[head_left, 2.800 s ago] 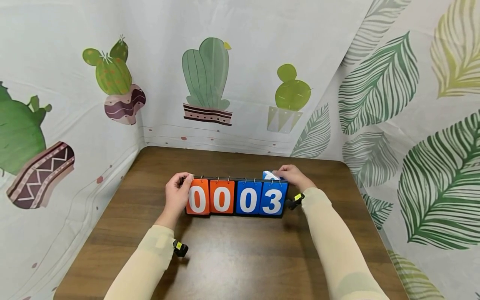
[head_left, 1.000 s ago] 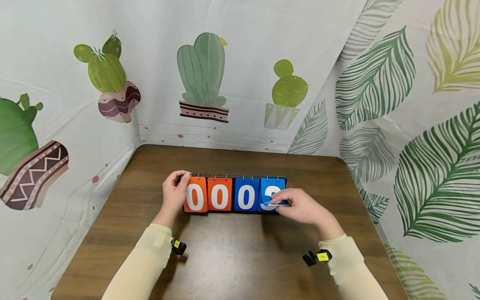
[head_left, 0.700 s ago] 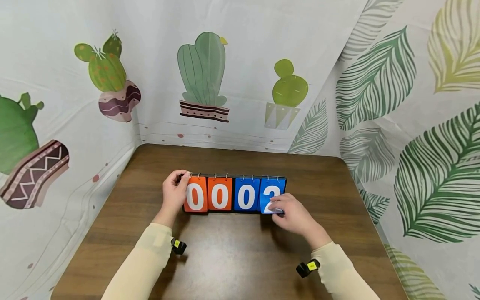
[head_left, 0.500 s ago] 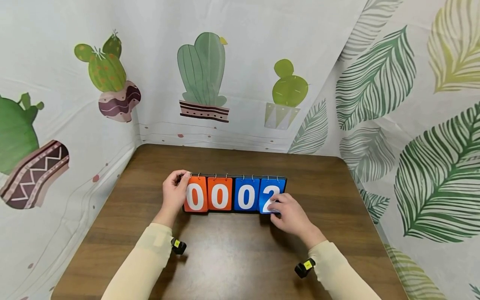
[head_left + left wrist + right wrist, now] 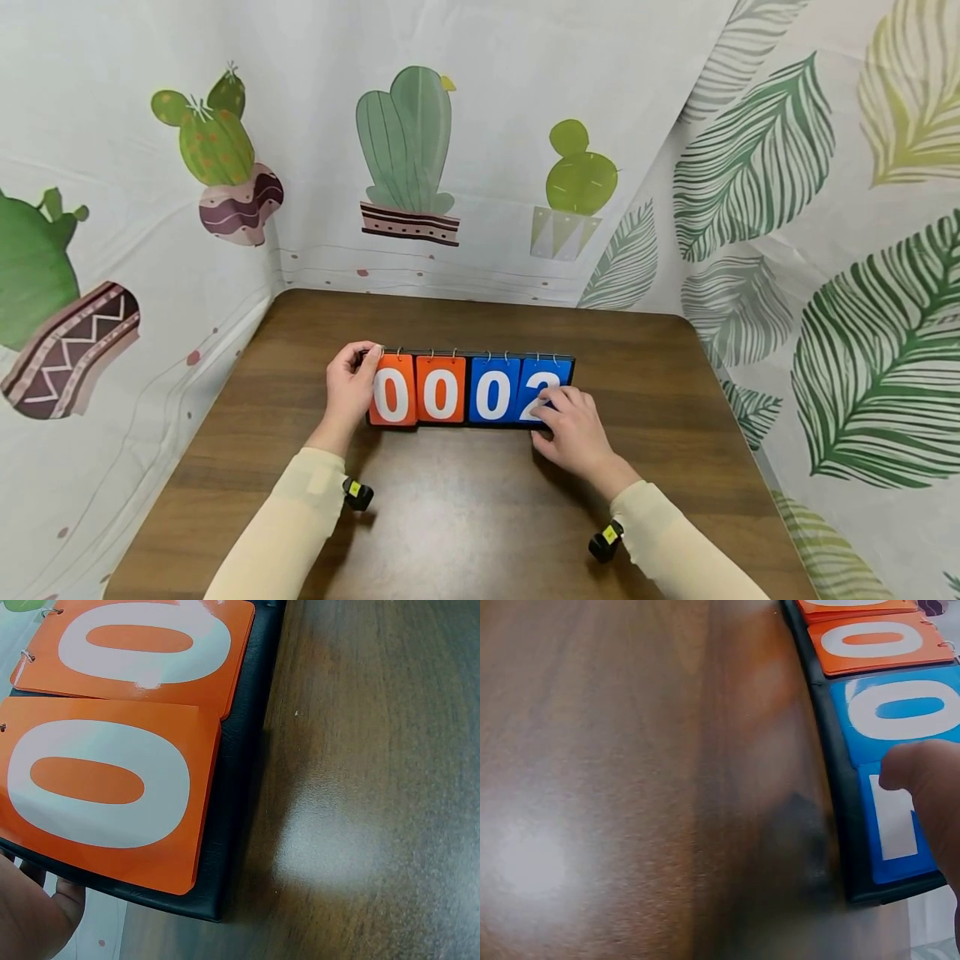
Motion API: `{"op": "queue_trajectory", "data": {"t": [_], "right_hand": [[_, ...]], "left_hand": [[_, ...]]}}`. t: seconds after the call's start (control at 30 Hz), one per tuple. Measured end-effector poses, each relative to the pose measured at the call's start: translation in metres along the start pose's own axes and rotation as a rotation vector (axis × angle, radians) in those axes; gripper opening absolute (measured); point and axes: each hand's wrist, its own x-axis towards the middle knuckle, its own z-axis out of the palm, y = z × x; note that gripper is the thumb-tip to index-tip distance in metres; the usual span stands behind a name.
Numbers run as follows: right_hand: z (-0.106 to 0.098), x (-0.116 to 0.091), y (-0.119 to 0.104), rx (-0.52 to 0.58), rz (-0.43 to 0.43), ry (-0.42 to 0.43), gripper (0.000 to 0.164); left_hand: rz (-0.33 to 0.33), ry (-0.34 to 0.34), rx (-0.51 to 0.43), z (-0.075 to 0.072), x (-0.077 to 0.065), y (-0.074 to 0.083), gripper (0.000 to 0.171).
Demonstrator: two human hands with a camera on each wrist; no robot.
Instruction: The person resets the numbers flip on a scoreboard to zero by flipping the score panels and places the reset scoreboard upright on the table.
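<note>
A flip scoreboard [image 5: 467, 392] stands on the table, its cards hung on metal rings over a black backing. It reads 0 and 0 on orange cards [image 5: 441, 367], then 0 and 2 on blue cards [image 5: 480, 367]. My left hand [image 5: 349, 390] grips the upper left corner, thumb in front and fingers behind. The left wrist view shows part of that hand [image 5: 34, 911] at the board's edge. Over the lower right of the blue 2 card, my right hand [image 5: 576, 429] rests with fingers slightly bent and thumb apart, near the bottom edge. One digit [image 5: 904, 769] crosses the 2 card in the right wrist view.
The brown wooden table [image 5: 465, 517] extends in front of and behind the scoreboard. White curtains printed with cacti [image 5: 408, 150] and leaves [image 5: 757, 158] hang along its back and sides. A small black camera sits at each wrist.
The right hand came from behind the board to its front, bringing a card over, so the last digit went from 3 to 2. Its fingers then loosened. The left hand kept its grip.
</note>
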Motion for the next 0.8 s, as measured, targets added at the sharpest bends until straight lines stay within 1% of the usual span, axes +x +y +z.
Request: {"op": "queue_trajectory", "data": {"t": [0.1, 0.17, 0.2, 0.23, 0.3, 0.37, 0.43, 0.5, 0.57, 0.63, 0.7, 0.8], "right_hand": [[-0.006, 0.005, 0.002, 0.051, 0.014, 0.019, 0.024], [-0.012, 0.011, 0.005, 0.141, 0.015, 0.047, 0.021], [-0.017, 0.015, 0.008, 0.204, 0.02, 0.065, 0.019], [-0.022, 0.019, 0.01, 0.283, 0.028, 0.088, 0.017], [-0.034, 0.028, 0.017, 0.462, 0.076, 0.127, 0.012], [-0.048, 0.038, 0.025, 0.659, 0.151, 0.157, 0.01], [-0.06, 0.047, 0.035, 0.875, 0.24, 0.161, 0.013], [-0.069, 0.057, 0.048, 1.112, 0.322, 0.129, 0.02], [-0.074, 0.065, 0.061, 1.348, 0.388, 0.065, 0.023], [-0.074, 0.071, 0.075, 1.557, 0.453, -0.01, 0.022], [-0.071, 0.075, 0.088, 1.701, 0.513, -0.044, 0.022], [-0.066, 0.079, 0.101, 1.836, 0.57, -0.014, 0.025]], "left_hand": [[0.0, 0.005, -0.002, 0.0, 0.004, -0.009, 0.027], [0.003, 0.012, -0.005, 0.001, 0.008, -0.018, 0.027], [0.004, 0.014, -0.01, 0.001, 0.009, -0.021, 0.026], [0.006, 0.018, -0.014, 0.001, 0.011, -0.026, 0.026], [0.013, 0.022, -0.019, 0.002, 0.013, -0.031, 0.027], [0.024, 0.023, -0.019, 0.002, 0.013, -0.034, 0.027], [0.034, 0.024, -0.017, 0.002, 0.013, -0.036, 0.028], [0.042, 0.025, -0.016, 0.001, 0.013, -0.036, 0.028], [0.045, 0.028, -0.016, 0.001, 0.013, -0.035, 0.028], [0.045, 0.03, -0.016, 0.0, 0.013, -0.035, 0.029], [0.045, 0.028, -0.021, 0.0, 0.013, -0.034, 0.029], [0.034, 0.022, -0.021, 0.001, 0.013, -0.033, 0.028]]}}
